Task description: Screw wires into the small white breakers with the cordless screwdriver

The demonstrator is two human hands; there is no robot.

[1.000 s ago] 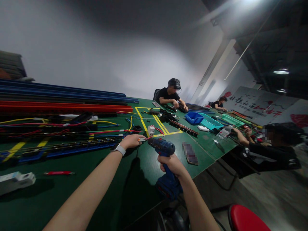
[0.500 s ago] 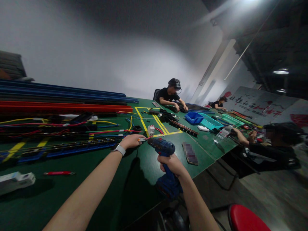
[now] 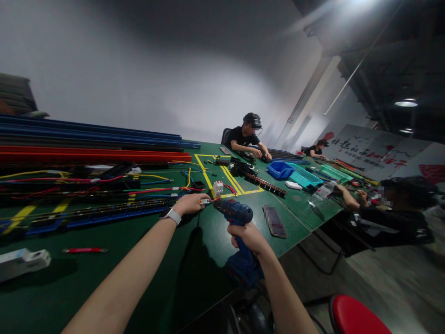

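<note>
My right hand (image 3: 246, 235) is wrapped round the grip of a blue cordless drill (image 3: 236, 212), its nose pointing left. At its tip, my left hand (image 3: 190, 204) is closed on a small white circuit breaker (image 3: 204, 202) with an orange part, held low over the green table (image 3: 153, 273). A bit of red shows between the breaker and the drill's tip; whether they touch I cannot tell. Just beyond stands another white circuit breaker (image 3: 218, 187), with short red wires (image 3: 230, 189) beside it. A red wire piece (image 3: 85, 250) and a larger white device (image 3: 24, 263) lie at left.
Long busbar strips with coloured wires (image 3: 104, 211) run along the left, with orange rails (image 3: 93, 154) behind. A phone (image 3: 274, 221) lies right of the drill. Blue (image 3: 280, 170) and teal bins (image 3: 305, 176) stand farther right. Co-workers sit across and at right; a red stool (image 3: 358, 315) is below.
</note>
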